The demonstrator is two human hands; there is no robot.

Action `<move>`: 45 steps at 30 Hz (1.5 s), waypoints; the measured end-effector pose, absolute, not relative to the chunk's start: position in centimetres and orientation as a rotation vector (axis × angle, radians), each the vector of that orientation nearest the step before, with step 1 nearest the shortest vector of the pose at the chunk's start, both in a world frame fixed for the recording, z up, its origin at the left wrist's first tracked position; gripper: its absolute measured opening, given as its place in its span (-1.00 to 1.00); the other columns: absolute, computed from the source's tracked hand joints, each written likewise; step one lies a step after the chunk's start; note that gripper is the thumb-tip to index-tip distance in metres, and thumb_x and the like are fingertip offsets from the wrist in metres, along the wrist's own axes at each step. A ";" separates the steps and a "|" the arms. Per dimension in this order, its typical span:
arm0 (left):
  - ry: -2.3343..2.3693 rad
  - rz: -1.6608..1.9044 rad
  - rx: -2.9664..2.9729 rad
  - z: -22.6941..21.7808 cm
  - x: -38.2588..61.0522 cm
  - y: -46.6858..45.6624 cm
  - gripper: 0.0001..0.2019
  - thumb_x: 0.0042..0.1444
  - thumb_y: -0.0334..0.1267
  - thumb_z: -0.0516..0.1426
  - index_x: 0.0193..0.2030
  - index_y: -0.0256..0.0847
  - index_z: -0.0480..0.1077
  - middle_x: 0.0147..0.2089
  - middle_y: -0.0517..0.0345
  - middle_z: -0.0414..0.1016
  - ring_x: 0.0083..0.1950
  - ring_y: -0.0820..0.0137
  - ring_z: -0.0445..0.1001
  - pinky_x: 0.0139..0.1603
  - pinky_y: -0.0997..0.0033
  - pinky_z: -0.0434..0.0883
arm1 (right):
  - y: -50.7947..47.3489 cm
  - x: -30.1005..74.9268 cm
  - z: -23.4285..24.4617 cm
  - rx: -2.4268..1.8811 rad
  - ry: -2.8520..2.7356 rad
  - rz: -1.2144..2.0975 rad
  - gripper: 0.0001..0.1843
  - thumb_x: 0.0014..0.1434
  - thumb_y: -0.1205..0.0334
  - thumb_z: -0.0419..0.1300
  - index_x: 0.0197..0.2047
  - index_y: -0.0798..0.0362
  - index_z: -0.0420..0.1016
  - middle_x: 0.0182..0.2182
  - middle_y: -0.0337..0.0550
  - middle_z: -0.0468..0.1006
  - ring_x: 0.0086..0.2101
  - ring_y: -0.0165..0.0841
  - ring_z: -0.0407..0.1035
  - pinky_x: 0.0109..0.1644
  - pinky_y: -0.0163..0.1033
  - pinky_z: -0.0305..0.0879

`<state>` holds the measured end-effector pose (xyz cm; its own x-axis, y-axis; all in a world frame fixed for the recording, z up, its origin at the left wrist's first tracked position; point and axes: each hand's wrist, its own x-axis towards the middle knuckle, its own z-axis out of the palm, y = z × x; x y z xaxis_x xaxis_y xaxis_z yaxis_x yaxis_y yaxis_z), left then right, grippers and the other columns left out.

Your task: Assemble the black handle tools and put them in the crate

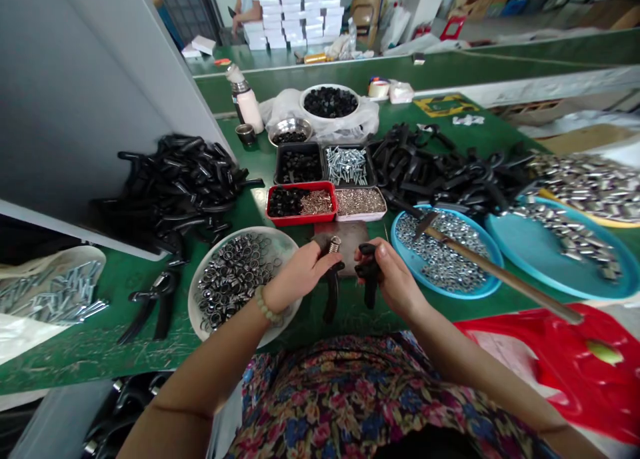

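A black handle [331, 296] with a metal coil spring [335, 244] at its top is gripped in my left hand [300, 271], fingers closed round it. My right hand [393, 272] is closed on a second black handle [370, 287], held upright a little apart from the first. Beneath both hands lies a flat metal plate [350, 232]. Close to my left wrist stands a white bowl of metal rings [235, 279]. A blue tray of small metal parts [445, 252] is beside my right hand, with a wooden-handled hammer [475, 259] across it.
Piles of black handles [180, 186] [440, 172] lie left and right. Ahead are a red tray [302, 218], a white tray of rivet-like parts [360, 202] and a black tray of screws [347, 164]. A joined pair of handles [157, 296] lies left. A flask [245, 99] stands behind.
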<state>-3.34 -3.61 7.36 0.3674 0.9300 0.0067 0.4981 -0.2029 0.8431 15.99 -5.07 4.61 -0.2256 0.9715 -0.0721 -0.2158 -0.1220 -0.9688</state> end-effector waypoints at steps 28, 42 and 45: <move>1.413 0.604 2.092 5.0 0.1 -4.0 -0.60 0.31 -0.04 -0.07 -0.34 -0.28 0.39 -0.37 0.02 0.48 -0.32 0.33 0.44 -0.29 0.37 0.32 | -4.2 14.7 6.4 -1.367 -1.444 1.292 -0.52 0.27 -0.20 -0.05 -0.47 0.01 0.19 -0.61 -0.36 0.17 -0.68 -0.51 0.12 -0.65 -0.35 0.01; 1.247 0.200 2.755 4.8 -0.6 -2.3 -0.83 0.25 -0.39 0.00 -0.20 -0.25 0.43 -0.08 -0.03 0.45 -0.05 0.28 0.41 -0.06 0.29 0.41 | 14.3 10.9 4.8 -1.291 -2.855 -0.063 -0.76 0.23 0.29 0.08 -0.18 0.17 0.56 -0.10 0.12 0.52 -0.02 -0.07 0.23 -0.04 -0.05 0.08; 1.204 -0.005 2.739 3.8 -0.8 -0.5 -0.83 0.25 -0.35 0.01 -0.22 -0.26 0.44 -0.13 -0.01 0.47 -0.09 0.30 0.42 -0.08 0.33 0.41 | 15.1 9.5 4.6 -1.267 -2.913 -0.106 -0.76 0.19 0.41 0.06 -0.26 0.16 0.58 -0.22 0.08 0.57 -0.07 -0.10 0.25 -0.05 -0.05 0.02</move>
